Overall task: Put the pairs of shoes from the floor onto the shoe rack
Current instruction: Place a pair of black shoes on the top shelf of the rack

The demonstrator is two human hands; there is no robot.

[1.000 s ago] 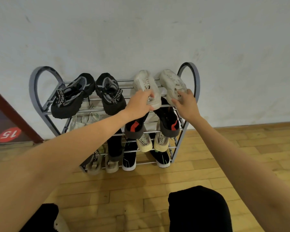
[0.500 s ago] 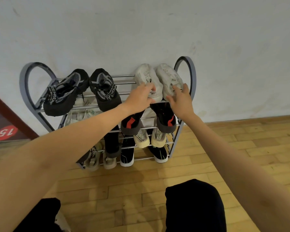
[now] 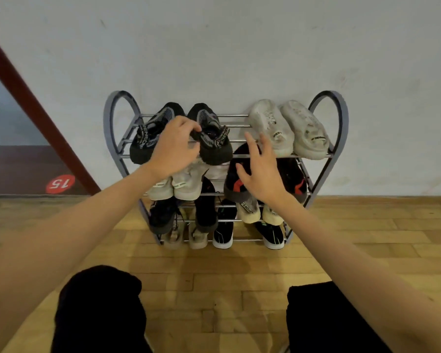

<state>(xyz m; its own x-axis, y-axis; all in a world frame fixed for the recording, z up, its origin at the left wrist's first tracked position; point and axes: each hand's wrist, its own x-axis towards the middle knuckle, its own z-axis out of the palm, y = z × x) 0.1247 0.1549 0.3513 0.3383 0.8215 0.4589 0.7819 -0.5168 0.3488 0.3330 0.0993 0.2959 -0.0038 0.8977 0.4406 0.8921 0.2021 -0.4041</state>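
Shoe rack [image 3: 340, 115] stands against the wall on the wood floor [image 3: 367, 240], every tier loaded. Top tier: black knit pair [image 3: 211, 141] at the left end, white pair [image 3: 288, 128] at the right end, toes to the wall, heels over the front rail. Left hand [image 3: 175, 146] sits over the black pair, its grip closed on the collar of the right-hand black shoe, thumb and fingers pinching. Right hand [image 3: 261, 174] hovers near the rack's middle front, fingers spread, grip open, holding nothing. Black-and-red shoes [image 3: 297, 182] sit on the tier below.
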